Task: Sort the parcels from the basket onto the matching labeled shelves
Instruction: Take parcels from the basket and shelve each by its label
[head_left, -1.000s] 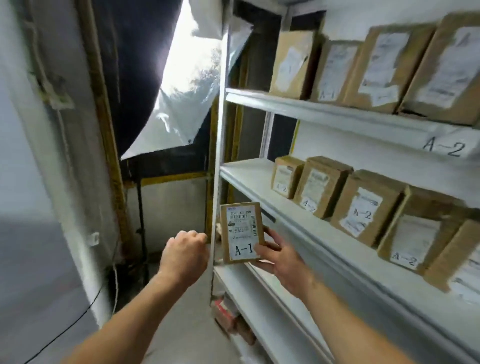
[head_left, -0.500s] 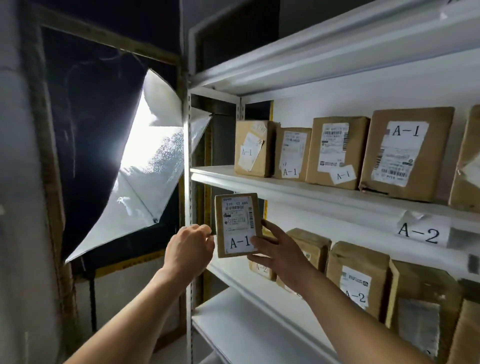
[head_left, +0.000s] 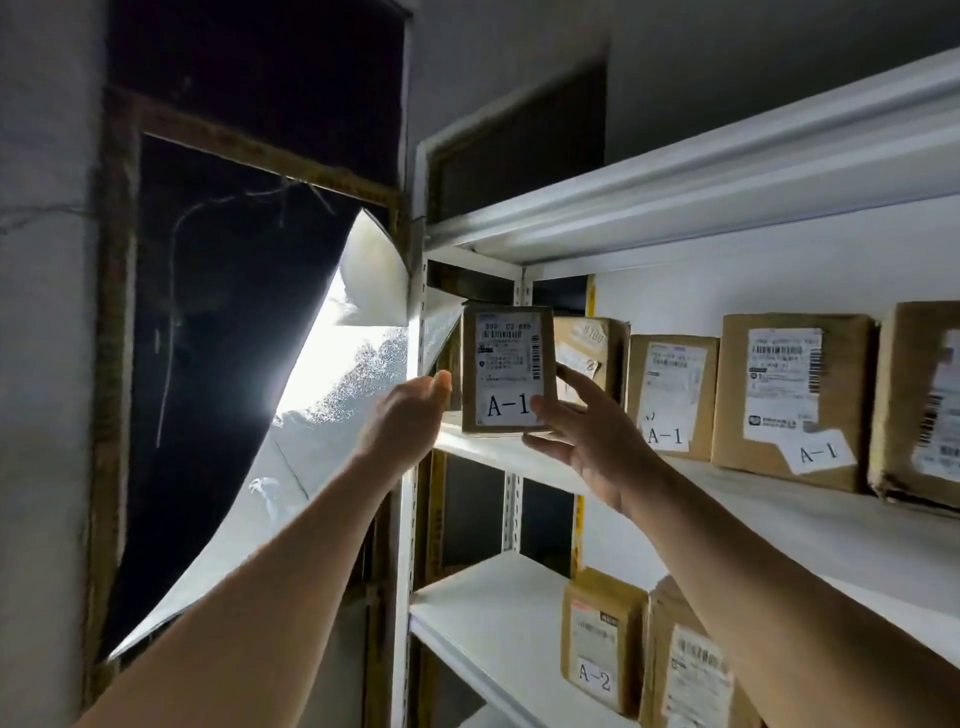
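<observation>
To finish well, I think the parcel (head_left: 509, 370) should be pushed far in, upright, beside the other A-1 boxes (head_left: 670, 395). The left hand (head_left: 410, 415) reaches up with fingers together, at its left edge. The right hand (head_left: 582, 431) pinches it, standing on the shelf (head_left: 779, 499) at its left end.

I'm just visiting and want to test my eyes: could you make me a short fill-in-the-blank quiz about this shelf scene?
1. The parcel in the right hand is labelled ____.
2. It stands at the ____ end of the shelf of A-1 boxes.
3. The boxes on the shelf below read ____.
4. The left hand is to the parcel's ____.

Missing words: A-1; left; A-2; left
</observation>
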